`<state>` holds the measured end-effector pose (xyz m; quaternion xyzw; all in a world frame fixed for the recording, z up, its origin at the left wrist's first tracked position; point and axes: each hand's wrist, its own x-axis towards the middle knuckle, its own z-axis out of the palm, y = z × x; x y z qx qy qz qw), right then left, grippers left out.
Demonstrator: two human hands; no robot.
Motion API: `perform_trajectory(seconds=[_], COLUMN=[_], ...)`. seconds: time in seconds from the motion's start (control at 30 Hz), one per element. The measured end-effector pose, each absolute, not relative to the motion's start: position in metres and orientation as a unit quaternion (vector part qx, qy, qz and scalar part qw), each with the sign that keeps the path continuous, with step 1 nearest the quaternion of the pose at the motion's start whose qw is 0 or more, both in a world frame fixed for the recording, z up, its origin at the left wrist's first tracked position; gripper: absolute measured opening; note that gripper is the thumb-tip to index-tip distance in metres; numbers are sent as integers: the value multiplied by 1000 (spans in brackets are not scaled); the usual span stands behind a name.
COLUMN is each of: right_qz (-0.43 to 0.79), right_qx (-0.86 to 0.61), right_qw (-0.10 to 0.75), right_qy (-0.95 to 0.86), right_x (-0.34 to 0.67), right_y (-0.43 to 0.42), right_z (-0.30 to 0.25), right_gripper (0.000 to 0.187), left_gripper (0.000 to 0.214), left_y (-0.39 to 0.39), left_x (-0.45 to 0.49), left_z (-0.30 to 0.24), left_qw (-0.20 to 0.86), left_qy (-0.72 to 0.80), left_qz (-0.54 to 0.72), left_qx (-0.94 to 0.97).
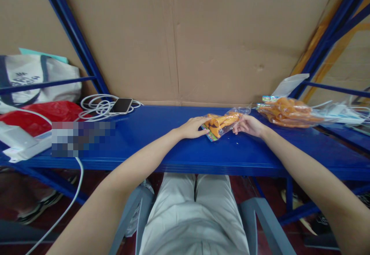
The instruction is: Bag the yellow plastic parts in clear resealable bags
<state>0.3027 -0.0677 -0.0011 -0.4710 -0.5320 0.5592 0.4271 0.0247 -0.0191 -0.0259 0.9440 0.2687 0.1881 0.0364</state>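
Note:
A clear plastic packet of orange pieces [223,123] lies on the blue shelf top [162,139], just right of centre. My left hand [193,127] rests on the packet's left end, fingers curled on it. My right hand [248,125] pinches the packet's right end between thumb and fingers. Both forearms reach in from the bottom of the view.
A pile of similar orange packets [289,112] lies at the right. A phone [121,105] sits on coiled white cable [95,106] at the back left. A red bag [43,113], a white tote [34,79] and a white box [20,141] crowd the left. Cardboard [219,39] backs the shelf.

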Motion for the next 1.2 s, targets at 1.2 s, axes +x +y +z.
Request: perform_trajectory(seconds=[1.2], right_qz=[-257], right_qx=[-564], right_qw=[58], right_qy=[-783], right_x=[244], right_y=[-40], right_z=[21], right_gripper=[36], left_gripper=[56], left_y=[-21], left_x=[38], left_z=[1], left_qw=[-121], left_qy=[442], left_qz=[134], left_qx=[879])
